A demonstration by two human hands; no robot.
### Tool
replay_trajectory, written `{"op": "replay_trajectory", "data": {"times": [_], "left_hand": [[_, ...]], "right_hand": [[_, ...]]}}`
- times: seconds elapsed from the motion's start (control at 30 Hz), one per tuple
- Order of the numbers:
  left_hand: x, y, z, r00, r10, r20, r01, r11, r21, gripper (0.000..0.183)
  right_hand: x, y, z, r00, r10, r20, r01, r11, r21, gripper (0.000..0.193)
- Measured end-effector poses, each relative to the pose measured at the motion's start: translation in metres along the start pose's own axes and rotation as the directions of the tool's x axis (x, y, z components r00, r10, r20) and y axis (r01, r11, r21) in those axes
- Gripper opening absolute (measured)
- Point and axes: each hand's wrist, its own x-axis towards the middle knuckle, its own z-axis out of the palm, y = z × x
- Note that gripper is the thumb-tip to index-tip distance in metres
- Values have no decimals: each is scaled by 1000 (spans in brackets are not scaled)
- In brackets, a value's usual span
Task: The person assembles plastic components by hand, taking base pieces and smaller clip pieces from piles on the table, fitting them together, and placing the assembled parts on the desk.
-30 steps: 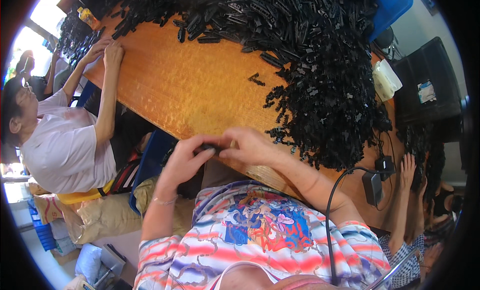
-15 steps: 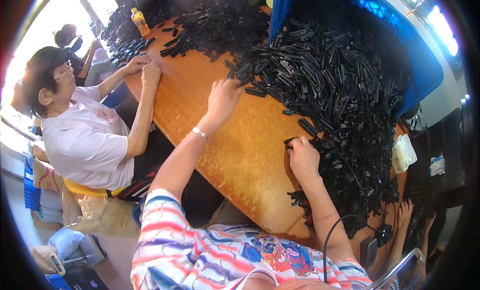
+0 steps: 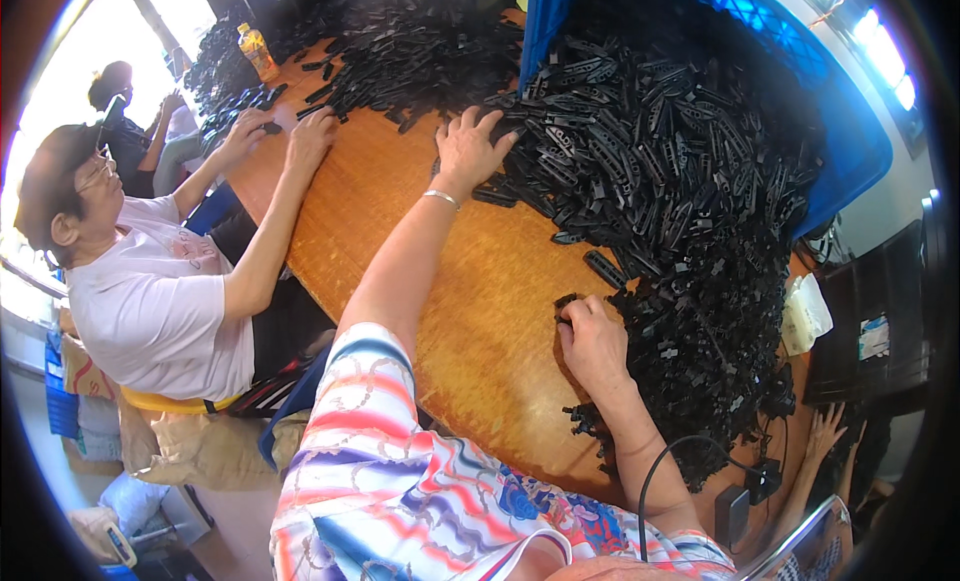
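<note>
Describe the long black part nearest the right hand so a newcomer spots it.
Start on the wooden table and go right to the big black pile. At the pile's left edge, just beyond the right hand, lies a long part. Unlike the heaped ones, it's mostly on bare wood, and it's the long one closest to that hand.
</note>
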Motion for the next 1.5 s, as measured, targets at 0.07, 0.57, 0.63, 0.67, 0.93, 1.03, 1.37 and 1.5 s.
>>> {"op": "replay_trajectory", "data": {"times": [0.07,0.57,0.63,0.67,0.93,1.03,1.37,1.5], "left_hand": [[-14,5,-2,999,25,-32,-24,999,24,59],[-134,50,-39,991,134,-22,-136,966,-218,41],[-117,35,-44,984,160,-80,-175,957,-233,35],[-102,28,-45,973,178,-143,-209,949,-237,30],[74,-8,22,957,13,-291,-103,950,-295,52],[95,9,36,988,-49,149,86,963,-254,58],[26,45,35,998,-59,-16,54,972,-228,54],[-4,56,14,994,-14,106,46,951,-307,54]], "right_hand": [[0,-1,-1,1000,-1,-1,1,1000,9,17],[-5,1,10,1000,5,-28,-5,1000,0,18],[-6,2,8,999,-9,-37,10,1000,23,17],[-6,1,7,999,-2,-35,2,1000,22,17],[-4,-4,5,1000,-15,20,14,999,38,22],[-4,0,7,1000,0,12,-1,998,63,22],[-3,2,8,1000,-27,-8,27,997,71,22],[-5,3,11,998,-49,-40,52,996,69,22]]}}
